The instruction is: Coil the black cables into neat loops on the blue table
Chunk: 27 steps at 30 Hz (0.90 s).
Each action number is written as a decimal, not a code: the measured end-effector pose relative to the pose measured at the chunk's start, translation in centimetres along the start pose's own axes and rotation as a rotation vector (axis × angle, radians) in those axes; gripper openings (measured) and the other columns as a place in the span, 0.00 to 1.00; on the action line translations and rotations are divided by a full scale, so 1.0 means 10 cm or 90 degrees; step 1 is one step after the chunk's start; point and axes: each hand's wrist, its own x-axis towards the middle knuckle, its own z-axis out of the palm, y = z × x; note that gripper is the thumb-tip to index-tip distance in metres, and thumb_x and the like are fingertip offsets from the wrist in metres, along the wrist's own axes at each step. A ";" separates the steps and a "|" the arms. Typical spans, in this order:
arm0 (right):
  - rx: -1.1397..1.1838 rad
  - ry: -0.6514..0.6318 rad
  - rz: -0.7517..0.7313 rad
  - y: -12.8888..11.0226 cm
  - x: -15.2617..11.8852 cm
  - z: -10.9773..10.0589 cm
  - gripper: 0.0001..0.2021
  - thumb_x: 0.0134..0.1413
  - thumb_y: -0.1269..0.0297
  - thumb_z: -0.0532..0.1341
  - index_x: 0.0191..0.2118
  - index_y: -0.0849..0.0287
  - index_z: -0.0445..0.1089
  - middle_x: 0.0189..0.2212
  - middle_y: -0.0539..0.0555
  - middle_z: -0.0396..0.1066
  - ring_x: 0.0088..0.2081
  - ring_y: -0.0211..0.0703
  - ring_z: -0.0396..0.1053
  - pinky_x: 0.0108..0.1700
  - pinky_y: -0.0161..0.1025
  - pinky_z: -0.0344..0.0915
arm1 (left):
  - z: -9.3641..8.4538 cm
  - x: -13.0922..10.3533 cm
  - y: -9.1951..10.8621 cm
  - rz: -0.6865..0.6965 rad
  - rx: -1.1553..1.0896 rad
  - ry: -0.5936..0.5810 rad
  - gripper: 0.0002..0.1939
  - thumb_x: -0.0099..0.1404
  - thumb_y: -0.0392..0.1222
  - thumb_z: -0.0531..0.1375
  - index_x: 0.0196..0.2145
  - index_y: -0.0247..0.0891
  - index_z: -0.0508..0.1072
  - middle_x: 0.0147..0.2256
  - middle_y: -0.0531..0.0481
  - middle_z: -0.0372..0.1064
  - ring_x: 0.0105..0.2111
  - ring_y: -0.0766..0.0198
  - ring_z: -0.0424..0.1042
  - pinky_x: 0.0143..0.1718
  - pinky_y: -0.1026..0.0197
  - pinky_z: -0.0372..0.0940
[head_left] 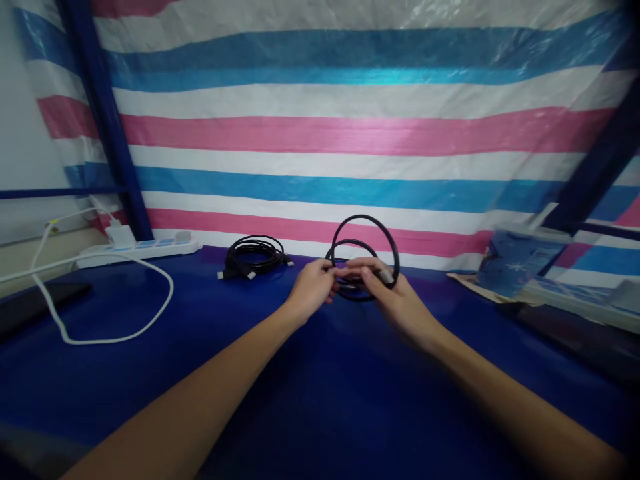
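Note:
A black cable (391, 241) forms loose loops between my hands, above the blue tabletop (320, 387). My left hand (314, 285) has its fingers closed on the cable's left side. On the right side, my right hand (383, 283) pinches the same cable between thumb and fingers. A light-coloured piece, perhaps a plug end, shows near my right fingers. The fingertips of both hands nearly meet, and part of the cable is hidden behind them. To the left lies a second coiled black cable (256, 255) with its connector ends showing.
A white power strip (150, 248) with a charger (120, 233) stands back left, and a white cord (120, 340) loops forward. At far left lies a dark flat object (45, 303). A blue cup (517, 260) and another power strip (585, 297) are at right. Striped sheeting (325, 133) hangs behind.

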 end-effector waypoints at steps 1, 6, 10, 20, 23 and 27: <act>0.068 0.017 0.025 -0.03 0.00 -0.02 0.10 0.58 0.56 0.56 0.42 0.55 0.67 0.36 0.53 0.72 0.42 0.42 0.70 0.50 0.44 0.62 | -0.04 0.03 -0.02 0.006 0.003 0.040 0.09 0.60 0.40 0.54 0.39 0.36 0.67 0.29 0.49 0.65 0.26 0.65 0.68 0.23 0.65 0.64; 0.252 -0.043 0.158 -0.12 -0.02 -0.11 0.11 0.54 0.60 0.59 0.43 0.55 0.65 0.22 0.46 0.67 0.21 0.33 0.65 0.37 0.40 0.67 | -0.15 0.03 0.03 -0.037 -0.199 -0.045 0.14 0.64 0.45 0.53 0.46 0.36 0.62 0.36 0.46 0.67 0.27 0.66 0.71 0.29 0.62 0.65; 0.162 -0.003 0.248 -0.02 0.03 -0.23 0.15 0.48 0.63 0.62 0.42 0.57 0.62 0.17 0.42 0.62 0.11 0.25 0.45 0.17 0.30 0.54 | -0.12 -0.08 0.13 0.026 -0.248 -0.185 0.12 0.65 0.47 0.53 0.36 0.34 0.66 0.23 0.53 0.65 0.21 0.70 0.68 0.28 0.65 0.61; -0.226 0.033 0.173 0.08 0.08 -0.31 0.11 0.46 0.65 0.59 0.38 0.58 0.64 0.18 0.46 0.64 0.15 0.36 0.60 0.19 0.35 0.58 | -0.02 -0.20 0.21 0.054 -0.120 -0.323 0.11 0.63 0.49 0.53 0.31 0.39 0.66 0.16 0.61 0.43 0.13 0.75 0.40 0.14 0.67 0.39; -0.361 0.074 0.093 0.05 0.08 -0.31 0.07 0.49 0.60 0.59 0.30 0.58 0.67 0.21 0.50 0.67 0.23 0.39 0.64 0.27 0.37 0.58 | -0.06 -0.17 0.20 0.182 -0.027 -0.203 0.10 0.61 0.47 0.55 0.29 0.38 0.70 0.16 0.58 0.48 0.15 0.73 0.47 0.17 0.66 0.44; -0.456 0.159 0.101 0.06 0.11 -0.33 0.11 0.43 0.55 0.65 0.27 0.57 0.70 0.23 0.52 0.69 0.28 0.44 0.65 0.29 0.38 0.56 | -0.04 -0.17 0.18 0.219 -0.065 -0.106 0.07 0.61 0.42 0.56 0.29 0.37 0.70 0.16 0.58 0.50 0.15 0.74 0.48 0.18 0.66 0.46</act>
